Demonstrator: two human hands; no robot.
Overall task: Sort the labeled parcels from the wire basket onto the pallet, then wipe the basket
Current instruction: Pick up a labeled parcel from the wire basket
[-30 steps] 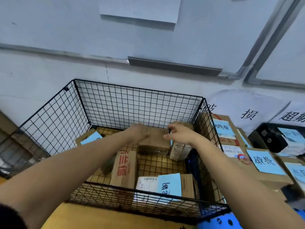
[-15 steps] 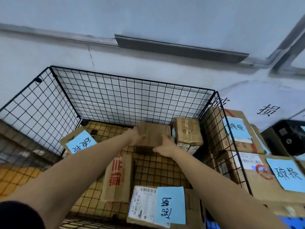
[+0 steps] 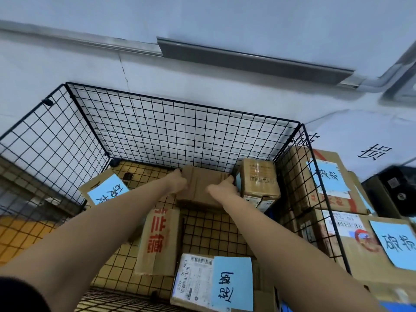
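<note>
Your left hand (image 3: 177, 182) and right hand (image 3: 222, 189) hold the brown box (image 3: 202, 184) by its sides, fingers probably curled, far in the wire basket (image 3: 180, 103).

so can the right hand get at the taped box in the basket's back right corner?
Probably yes: the taped box stands beside the right hand, nothing on top. But that hand grips the plain box and must let go first.
</note>
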